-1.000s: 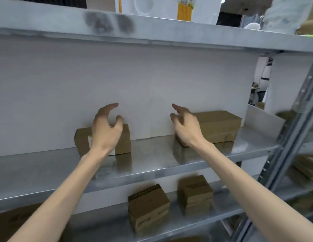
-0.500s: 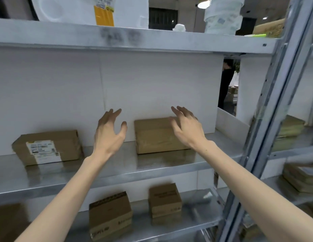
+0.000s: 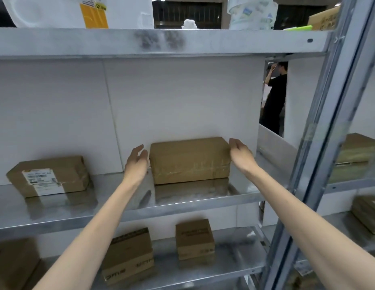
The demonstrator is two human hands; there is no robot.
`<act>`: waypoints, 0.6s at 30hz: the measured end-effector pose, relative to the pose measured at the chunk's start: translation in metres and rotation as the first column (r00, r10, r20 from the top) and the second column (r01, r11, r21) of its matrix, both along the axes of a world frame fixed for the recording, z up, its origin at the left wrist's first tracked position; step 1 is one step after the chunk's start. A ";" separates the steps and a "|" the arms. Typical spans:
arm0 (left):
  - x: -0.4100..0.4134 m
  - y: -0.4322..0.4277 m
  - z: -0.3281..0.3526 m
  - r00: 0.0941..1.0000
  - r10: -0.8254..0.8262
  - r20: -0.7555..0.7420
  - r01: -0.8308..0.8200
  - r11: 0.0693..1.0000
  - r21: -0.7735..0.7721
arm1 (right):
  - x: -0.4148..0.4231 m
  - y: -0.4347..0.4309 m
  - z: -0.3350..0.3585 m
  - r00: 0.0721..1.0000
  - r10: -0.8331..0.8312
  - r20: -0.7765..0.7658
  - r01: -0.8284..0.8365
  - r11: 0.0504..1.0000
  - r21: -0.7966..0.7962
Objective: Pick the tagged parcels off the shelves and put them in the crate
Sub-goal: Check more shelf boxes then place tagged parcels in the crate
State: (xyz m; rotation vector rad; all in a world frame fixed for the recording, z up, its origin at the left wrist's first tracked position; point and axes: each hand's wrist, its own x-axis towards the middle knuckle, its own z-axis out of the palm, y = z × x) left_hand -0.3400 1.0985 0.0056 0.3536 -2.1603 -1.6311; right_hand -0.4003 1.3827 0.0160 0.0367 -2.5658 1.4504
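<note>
Centre frame, the parcel (image 3: 189,162) sits on the middle shelf (image 3: 182,197). The left hand (image 3: 136,164) and right hand (image 3: 240,153) flank it, each grip spread and empty. Risk: a wrong pick (no tag shows on it).

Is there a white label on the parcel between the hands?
No, the parcel shows plain brown cardboard; the labelled box sits further left.

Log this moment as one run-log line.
phase: pre-grasp | target: plain brown parcel on middle shelf | left hand: open beside its left end | right hand: open at its right end | parcel: not lifted
</note>
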 end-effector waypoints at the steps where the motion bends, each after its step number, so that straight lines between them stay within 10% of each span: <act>1: -0.002 0.001 0.000 0.999 -0.011 0.034 0.008 0.997 0.071 | -0.001 0.001 -0.001 0.999 -0.001 0.046 0.004 0.998 -0.061; 7: -0.004 0.002 -0.003 0.990 -0.107 0.096 0.073 0.950 0.302 | -0.009 0.000 -0.005 0.980 0.044 0.196 0.045 0.904 -0.425; 18: 0.005 -0.016 -0.004 0.997 -0.070 -0.019 0.072 0.922 0.380 | -0.010 0.005 -0.011 0.983 0.078 0.165 0.016 0.864 -0.503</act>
